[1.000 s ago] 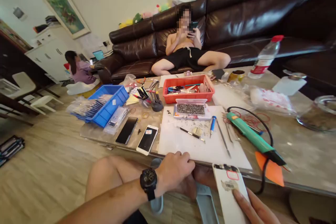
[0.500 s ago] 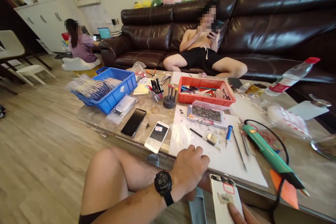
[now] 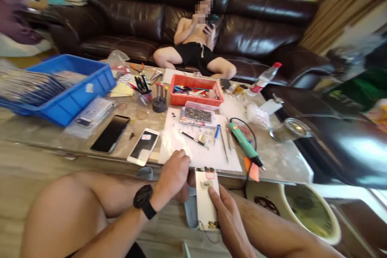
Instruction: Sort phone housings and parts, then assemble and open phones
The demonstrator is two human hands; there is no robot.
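My right hand point(image 3: 228, 213) grips a white phone screen part point(image 3: 202, 201) by its right edge, the thumb lying across its back. That back carries a barcode label and a red-outlined sticker, with dark parts at the top end and small fittings at the bottom. My left hand point(image 3: 173, 171), below a wrist with a black watch point(image 3: 144, 199), hovers near the table's front edge with fingers curled closed. Whatever those fingers hold, if anything, is hidden. Beyond them a clear plastic film point(image 3: 175, 141) rests on the white mat point(image 3: 232, 161). A white phone point(image 3: 144, 147) lies left of the mat.
A black phone point(image 3: 111, 134) and a blue bin point(image 3: 81, 96) of packets occupy the table's left. Behind the mat stand a screw box point(image 3: 198, 115) and a red tray point(image 3: 196, 96) of tools. A blue screwdriver point(image 3: 217, 133) and a corded green tool point(image 3: 244, 143) lie rightward. A person point(image 3: 196, 32) sits opposite.
The view has swung right, so the table and both hands appear further left. My right hand has come more fully into view, showing the whole phone screen part. My left hand stays closed.
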